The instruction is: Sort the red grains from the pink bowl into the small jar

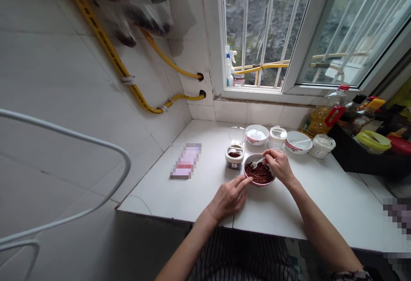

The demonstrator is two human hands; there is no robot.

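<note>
A white bowl with a pink rim (pixel 257 184) stands on the counter, filled with dark reddish-brown dried spice, perhaps peppercorns (pixel 261 175). My right hand (pixel 278 166) pinches a small white plastic spoon (pixel 257 161), its scoop end over the spice. At the bowl's near left side, my left hand (pixel 229 196) grips the rim with its fingertips; its thumb is partly hidden. Just left of the bowl sits a small clear jar (pixel 234 162) with its lid (pixel 237 134) flipped up. The same dark spice and a light strip show inside the jar.
Behind stand a bowl of white powder (pixel 257 134), a lidded jar (pixel 278 137), a bowl with a white spoon (pixel 298 142) and another jar (pixel 322 146). An oil bottle (pixel 324 114) and black condiment box (pixel 346 148) are at right. A blurred packet (pixel 186 161) lies left.
</note>
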